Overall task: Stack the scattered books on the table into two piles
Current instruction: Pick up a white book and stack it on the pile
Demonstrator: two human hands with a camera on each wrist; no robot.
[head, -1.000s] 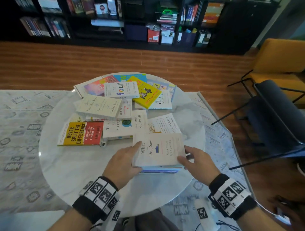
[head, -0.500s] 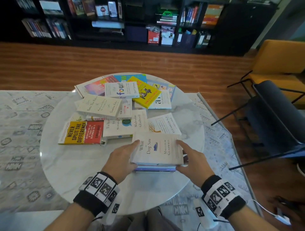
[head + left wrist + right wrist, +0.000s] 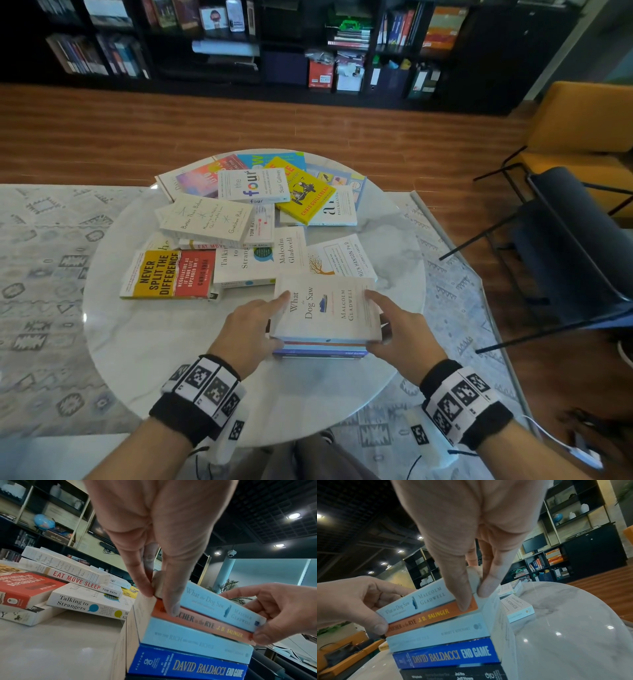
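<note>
A pile of books (image 3: pixel 320 351) stands near the front edge of the round marble table (image 3: pixel 154 342). On top lies the white "What the Dog Saw" (image 3: pixel 325 308), with its pale blue spine (image 3: pixel 214 605) above an orange Salinger spine (image 3: pixel 433 616). My left hand (image 3: pixel 263 318) grips the book's left end, forefinger on the cover and thumb down over the spines. At its right end my right hand (image 3: pixel 387 318) grips it the same way. Behind it, scattered, lie "Never Split the Difference" (image 3: pixel 171 274), "Talking to Strangers" (image 3: pixel 253 263), "Better Than Before" (image 3: pixel 205 219), "the four" (image 3: pixel 253 185) and a yellow book (image 3: pixel 305 192).
A white Rick Hanson book (image 3: pixel 342 257) lies just behind the pile. A dark chair (image 3: pixel 565 240) and a yellow chair (image 3: pixel 582 130) stand to the right of the table. Dark bookshelves (image 3: pixel 274 41) line the far wall. A patterned rug (image 3: pixel 41 274) lies under the table.
My right hand has closed in on the book's right end and my left hand on its left end. The top book has slid a little to the left over the pile.
</note>
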